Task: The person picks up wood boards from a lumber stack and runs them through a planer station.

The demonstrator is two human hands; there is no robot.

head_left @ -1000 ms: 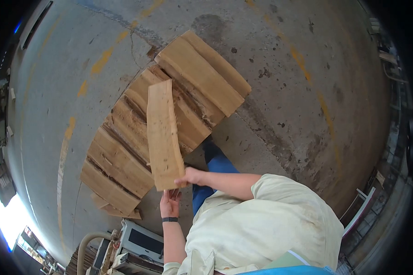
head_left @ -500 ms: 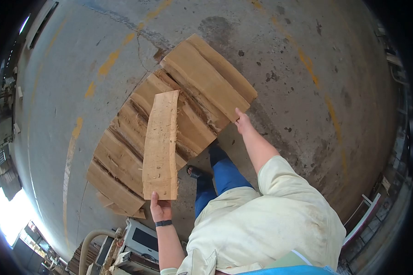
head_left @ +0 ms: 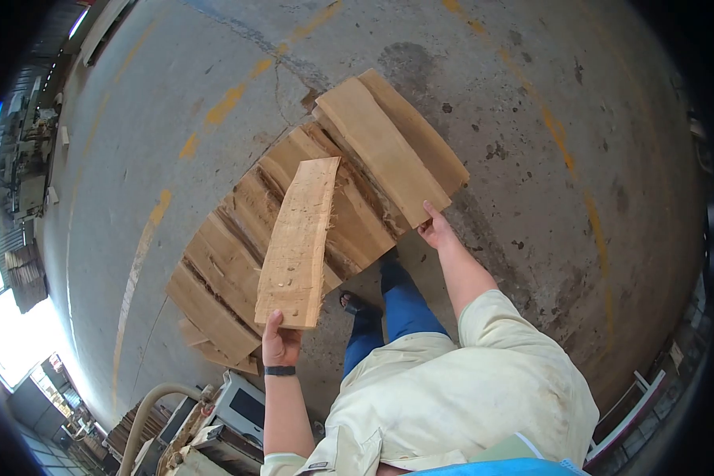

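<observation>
One board [head_left: 297, 242] is gripped at its near end by the left hand [head_left: 280, 343], thumb up against the end grain, and it slopes away from that hand over the plank stack [head_left: 238, 238] on the concrete floor [head_left: 531, 103]. Farther out, the right hand [head_left: 436, 230] is loose, fingers spread, holding nothing, its fingertips touching the near end of the top plank [head_left: 385, 151].

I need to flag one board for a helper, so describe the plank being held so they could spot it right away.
On the concrete floor lies a row of stacked wooden slabs. Above its middle, the left hand grips one plank by its near end. Unlike the others, it is lifted off the pile, lies crosswise to them, and shows a pale, rough-sawn face.
</observation>
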